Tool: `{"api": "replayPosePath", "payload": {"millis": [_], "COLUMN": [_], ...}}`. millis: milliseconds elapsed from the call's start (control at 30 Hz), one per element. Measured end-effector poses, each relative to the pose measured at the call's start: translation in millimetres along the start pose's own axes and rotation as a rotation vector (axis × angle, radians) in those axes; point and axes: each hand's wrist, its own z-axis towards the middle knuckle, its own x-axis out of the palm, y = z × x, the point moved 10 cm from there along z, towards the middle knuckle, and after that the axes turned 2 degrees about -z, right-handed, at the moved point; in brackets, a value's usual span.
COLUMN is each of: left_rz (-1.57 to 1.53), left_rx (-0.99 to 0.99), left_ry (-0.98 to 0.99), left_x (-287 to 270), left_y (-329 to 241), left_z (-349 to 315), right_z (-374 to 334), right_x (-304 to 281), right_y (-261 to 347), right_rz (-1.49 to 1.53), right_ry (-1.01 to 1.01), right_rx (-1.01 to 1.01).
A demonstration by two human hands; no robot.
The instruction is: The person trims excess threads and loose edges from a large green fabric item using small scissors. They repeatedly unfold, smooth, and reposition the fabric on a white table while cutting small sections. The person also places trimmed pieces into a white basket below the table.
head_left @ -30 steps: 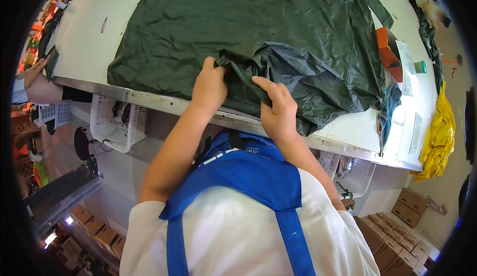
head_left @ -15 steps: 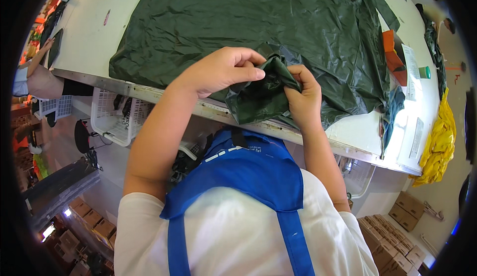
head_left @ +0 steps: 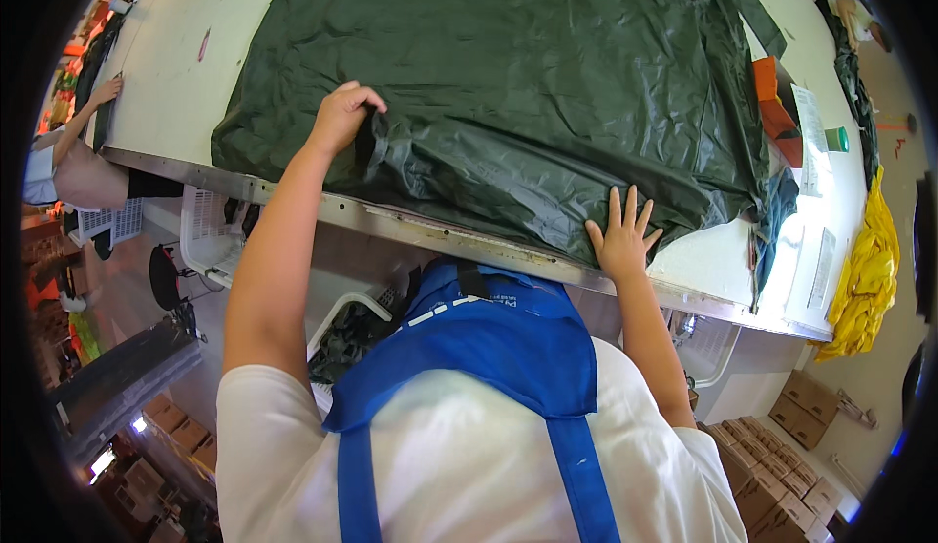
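Observation:
A large dark green sheet of coated fabric (head_left: 508, 64) lies wrinkled over the white table (head_left: 166, 74), its near part reaching the metal-edged front. My left hand (head_left: 344, 115) is closed on the fabric left of centre and lifts a fold of it off the surface. To the right, my right hand (head_left: 625, 237) lies flat with fingers spread, pressing the fabric near the table's front edge. Between the two hands the near strip runs in a raised, shiny crease. My left fingertips are partly turned away from view.
An orange box (head_left: 775, 113), a green round object (head_left: 836, 140) and paper sheets lie on the table's right. Yellow fabric (head_left: 865, 270) hangs beyond. White baskets (head_left: 207, 235) sit below the table edge. A co-worker's arm (head_left: 88, 113) reaches in at far left; cartons (head_left: 782, 465) stand lower right.
My hands have moved apart from the bunched piece between them: the left went left and the right went down onto the fabric, now open. The bunched piece is spread out along the edge.

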Motion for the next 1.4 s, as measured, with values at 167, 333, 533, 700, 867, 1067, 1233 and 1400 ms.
{"api": "replayPosePath", "payload": {"millis": [167, 333, 533, 700, 867, 1067, 1233, 1400], "left_rz": [-0.126, -0.127, -0.043, -0.159, -0.322, 0.023, 0.390, -0.652], "left_rx": [-0.476, -0.447, -0.013, -0.765, -0.589, -0.188, -0.297, -0.712], "left_ry": [-0.319, 0.076, -0.100, -0.528, -0.371, -0.437, -0.213, -0.157], "left_x": [-26, 13, 10, 7, 23, -12, 41, 43], "left_y": [58, -83, -52, 19, -19, -58, 39, 60], "left_z": [-21, -23, -35, -116, -114, -86, -110, -125], "right_z": [-6, -8, -16, 20, 66, 125, 141, 109], "right_x": [1, 0, -9, -65, -77, -53, -31, -81], "right_y": [-4, -2, -5, -104, -331, -335, -343, -290], "right_rz": [0.011, -0.040, 0.025, 0.511, 0.215, -0.135, -0.229, -0.205], "right_ry": [-0.023, -0.071, -0.080, -0.453, -0.776, -0.300, -0.262, -0.586], "right_rx": [-0.020, -0.030, -0.031, -0.153, 0.191, 0.254, 0.384, 0.255]}}
